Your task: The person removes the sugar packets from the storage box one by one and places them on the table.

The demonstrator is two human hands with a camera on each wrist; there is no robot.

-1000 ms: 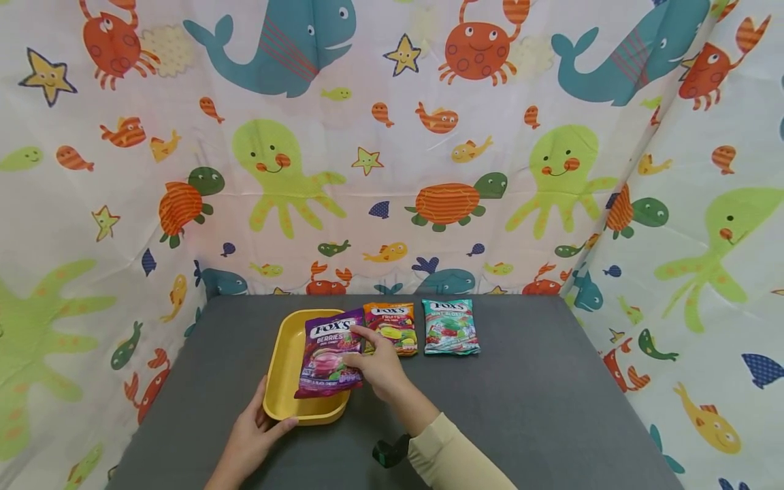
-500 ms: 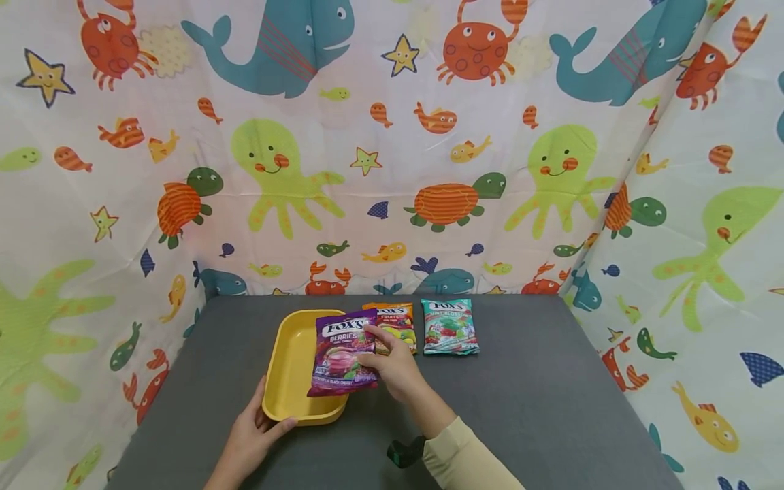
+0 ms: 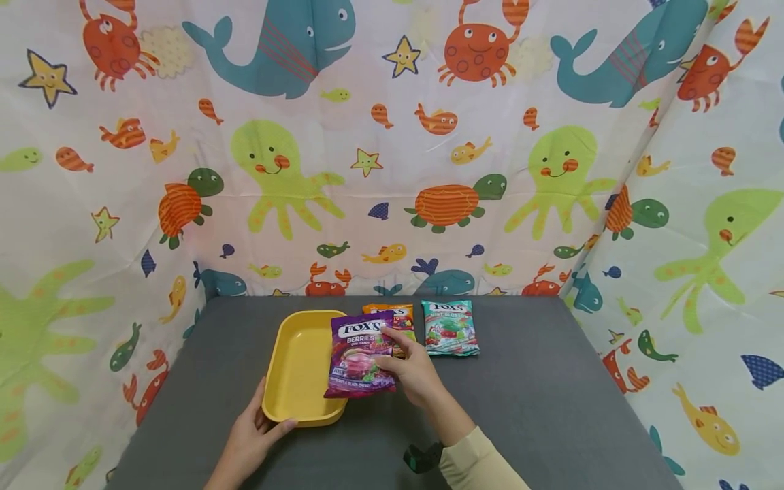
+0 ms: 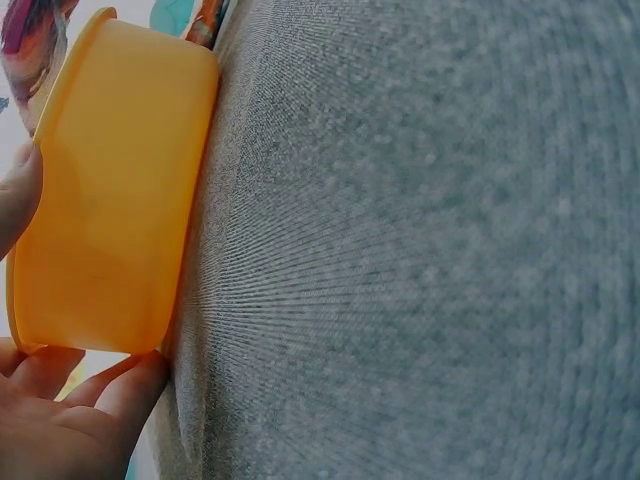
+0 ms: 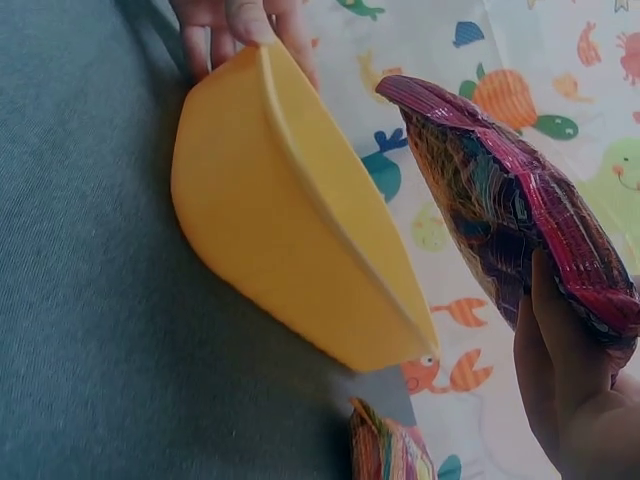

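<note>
My right hand pinches a purple bag of berry candy by its right side. The bag is raised above the table, over the right rim of a yellow plastic tray. In the right wrist view the candy bag appears edge-on, apart from the tray. My left hand grips the tray's near left corner, thumb on the near rim and fingers along the left side. The left wrist view shows the tray's outer wall between thumb and fingers. No candy shows inside the tray.
An orange bag of fruit candy, partly hidden behind the purple bag, lies right of the tray. A teal bag of mint candy lies beside it. The grey table ends at a hanging sea-animal curtain.
My right hand has moved to the right with the purple candy bag, from above the tray to its right rim. The left hand and the tray stay in place.
</note>
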